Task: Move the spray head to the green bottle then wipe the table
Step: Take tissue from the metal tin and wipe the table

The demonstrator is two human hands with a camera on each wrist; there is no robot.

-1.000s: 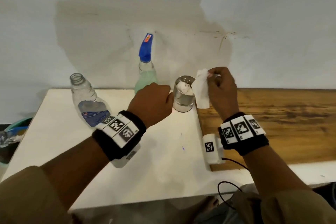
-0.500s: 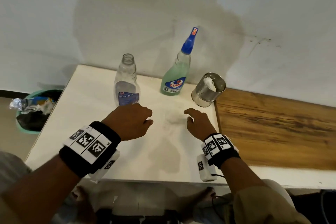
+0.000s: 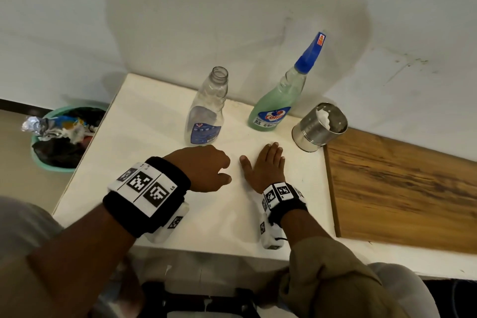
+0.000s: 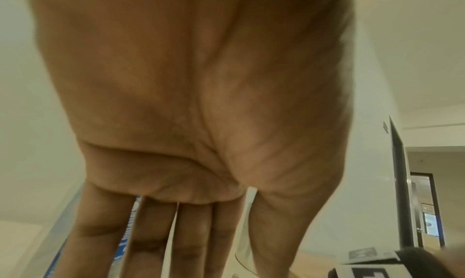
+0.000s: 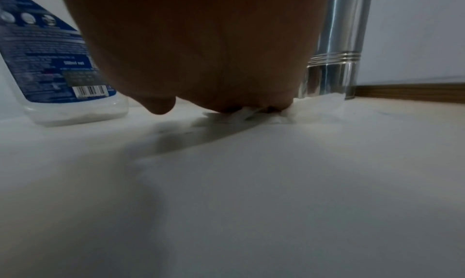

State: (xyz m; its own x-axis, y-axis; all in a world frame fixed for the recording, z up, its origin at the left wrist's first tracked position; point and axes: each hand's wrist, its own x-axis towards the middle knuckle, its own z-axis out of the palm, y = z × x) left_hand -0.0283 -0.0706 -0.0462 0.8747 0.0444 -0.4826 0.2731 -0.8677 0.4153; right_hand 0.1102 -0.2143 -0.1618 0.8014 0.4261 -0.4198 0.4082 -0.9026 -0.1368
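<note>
- White table (image 3: 144, 137) against a wall: green bottle (image 3: 273, 103) already wears the spray head (image 3: 309, 53).
- Right hand (image 3: 265, 165), which pulled a tissue (image 5: 254, 113) from the tin (image 3: 317, 129) a second ago, now presses it flat; wiping has begun.
- Left hand (image 3: 201, 168) hovers relaxed, empty.

"Colin", "5X" on green bottle (image 3: 273, 104)

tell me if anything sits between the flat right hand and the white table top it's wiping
Only a crumpled white tissue: the right hand presses it flat on the white table top. The clear empty bottle and steel cup stand beyond, apart from the fingers.
</note>
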